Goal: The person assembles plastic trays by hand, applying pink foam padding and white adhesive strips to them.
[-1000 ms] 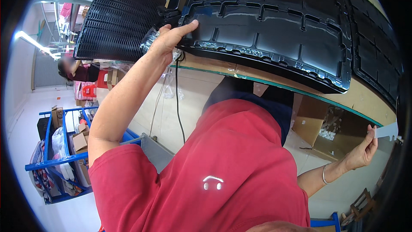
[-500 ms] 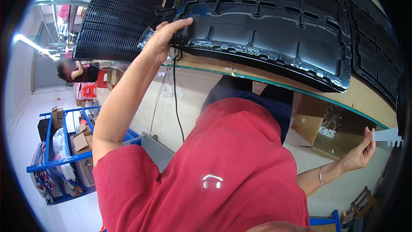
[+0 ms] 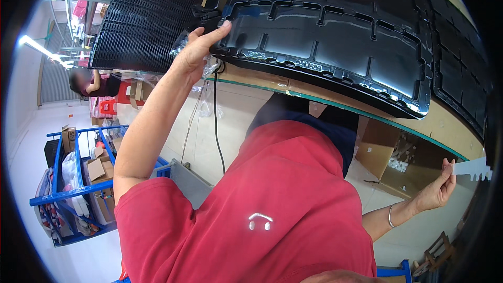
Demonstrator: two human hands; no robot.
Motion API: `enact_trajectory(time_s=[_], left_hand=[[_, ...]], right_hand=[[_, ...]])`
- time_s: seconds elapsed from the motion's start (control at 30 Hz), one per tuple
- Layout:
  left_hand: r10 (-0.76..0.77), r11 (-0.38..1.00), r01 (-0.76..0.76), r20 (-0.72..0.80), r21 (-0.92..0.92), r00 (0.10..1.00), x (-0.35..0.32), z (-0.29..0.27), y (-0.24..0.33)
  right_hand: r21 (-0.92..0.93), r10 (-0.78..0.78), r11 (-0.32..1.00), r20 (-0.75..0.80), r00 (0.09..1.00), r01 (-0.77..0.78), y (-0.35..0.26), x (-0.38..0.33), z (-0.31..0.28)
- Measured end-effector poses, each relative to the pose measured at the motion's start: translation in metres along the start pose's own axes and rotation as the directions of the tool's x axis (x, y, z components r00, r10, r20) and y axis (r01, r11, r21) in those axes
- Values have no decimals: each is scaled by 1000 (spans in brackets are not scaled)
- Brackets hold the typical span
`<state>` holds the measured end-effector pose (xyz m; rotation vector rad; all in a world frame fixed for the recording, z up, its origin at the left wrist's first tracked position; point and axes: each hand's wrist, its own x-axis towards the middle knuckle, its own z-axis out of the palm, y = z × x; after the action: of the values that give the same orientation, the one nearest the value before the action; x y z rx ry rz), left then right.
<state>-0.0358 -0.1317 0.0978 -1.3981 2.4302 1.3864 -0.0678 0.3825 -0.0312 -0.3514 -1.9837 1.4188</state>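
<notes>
My left hand (image 3: pixel 196 55) is up at the near corner of the black tray (image 3: pixel 335 36), fingers stretched along its rim and thumb underneath, so I have it pinched by the edge rather than wrapped. The tray lies on the desk (image 3: pixel 445 126) and runs away to the right of that hand, its long axis going across in front of me, so the left hand is by far the nearer one. A black grille (image 3: pixel 146 15) sits just left of that hand, and a cable (image 3: pixel 215 120) hangs below it. My right hand (image 3: pixel 437 188) is well apart, low on the right, half curled, fingertips pinching a small white toothed strip (image 3: pixel 474 167).
</notes>
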Motion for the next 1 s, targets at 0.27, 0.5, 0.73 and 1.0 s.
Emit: enact_trajectory(time_s=[0.27, 0.5, 0.73, 1.0], left_hand=[[-2, 996, 0, 21, 94, 1000, 0, 12, 1], [-26, 994, 24, 20, 106, 999, 1, 15, 1], [71, 997, -71, -24, 6, 997, -5, 18, -2], [71, 994, -76, -54, -81, 996, -4, 29, 3]], right_hand=[[-28, -5, 1000, 9, 1000, 5, 1, 1, -2], [4, -236, 971, -69, 969, 237, -7, -6, -15], [-268, -750, 653, -365, 552, 709, -56, -12, -24], [408, -679, 727, 549, 488, 552, -207, -21, 96]])
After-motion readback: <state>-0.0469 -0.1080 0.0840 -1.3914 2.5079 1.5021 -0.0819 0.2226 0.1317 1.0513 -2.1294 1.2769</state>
